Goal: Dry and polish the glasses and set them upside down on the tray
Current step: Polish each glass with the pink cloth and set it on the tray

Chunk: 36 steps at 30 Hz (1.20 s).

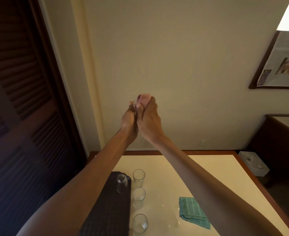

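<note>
Head camera is tilted up at a pale wall [191,65], with a dark louvred door [21,99] filling the left side, and the cream-topped table [208,167] sits low in the shot. On the table's left edge lies the long dark tray [109,210], and one tray glass [122,182] stands on its far end, base up by the look of it. Just to the right of the tray, on the bare tabletop, three waiting glasses line up mouth-up: far one [138,178], middle one [138,197], near one [140,223]. Further right, a folded teal cloth [193,212] lies flat, well apart from them. A framed newspaper [281,65] hangs high on the right. Both forearms reach up and meet in front of the wall. Left hand [128,121] and right hand [149,120] are pressed close together, fingers curled. The right hand grips a bunched pink cloth [144,99] that pokes out above its knuckles. The left hand wraps round the held glass [132,103], which is blurred and shows only as a faint clear edge above the fingers, right against the cloth and high above the table.
</note>
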{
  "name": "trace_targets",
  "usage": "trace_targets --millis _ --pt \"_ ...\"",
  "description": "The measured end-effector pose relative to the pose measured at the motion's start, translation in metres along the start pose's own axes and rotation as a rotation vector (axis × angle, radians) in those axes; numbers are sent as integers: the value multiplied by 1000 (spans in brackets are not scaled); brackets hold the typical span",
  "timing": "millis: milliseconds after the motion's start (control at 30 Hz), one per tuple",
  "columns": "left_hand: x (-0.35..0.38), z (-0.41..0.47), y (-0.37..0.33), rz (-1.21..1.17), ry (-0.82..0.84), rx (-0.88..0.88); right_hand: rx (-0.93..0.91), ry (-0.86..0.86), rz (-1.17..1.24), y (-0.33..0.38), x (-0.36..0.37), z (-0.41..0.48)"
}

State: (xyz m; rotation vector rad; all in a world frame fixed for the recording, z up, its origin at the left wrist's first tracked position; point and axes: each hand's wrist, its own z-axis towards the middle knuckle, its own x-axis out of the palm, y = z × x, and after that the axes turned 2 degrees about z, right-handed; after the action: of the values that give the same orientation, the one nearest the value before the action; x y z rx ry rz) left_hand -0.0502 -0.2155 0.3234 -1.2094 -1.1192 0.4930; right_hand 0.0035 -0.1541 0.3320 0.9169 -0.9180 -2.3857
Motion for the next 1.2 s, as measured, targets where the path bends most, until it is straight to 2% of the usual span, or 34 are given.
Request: trace_targets --millis 100,200,300,367,467,633,700,833,933,1067,1200 --pt "4 -6 -1 130 -52 24 226 29 191 -1 -13 17" --pt "14 -11 -4 152 -82 28 495 107 332 -1 -18 24" --pt "18 -11 -6 180 -95 26 558 136 358 0 -20 17" --pt "17 -6 -7 132 -118 16 538 159 326 0 -23 9" --pt "14 2 -5 72 -113 28 386 177 241 -4 -17 -2" --pt "25 4 -7 9 -57 14 10 -7 62 -10 -7 6" --pt "28 6 -7 24 -29 0 37 -46 93 -8 -13 15" --pt "34 2 -9 175 -99 37 435 24 355 -14 -25 38" --pt "35 10 -10 200 -69 39 594 106 386 -11 -29 37" --pt "28 15 -11 77 -48 -18 568 200 350 -10 -25 20" --pt "14 29 -6 61 -33 -10 281 196 317 -9 -15 4"
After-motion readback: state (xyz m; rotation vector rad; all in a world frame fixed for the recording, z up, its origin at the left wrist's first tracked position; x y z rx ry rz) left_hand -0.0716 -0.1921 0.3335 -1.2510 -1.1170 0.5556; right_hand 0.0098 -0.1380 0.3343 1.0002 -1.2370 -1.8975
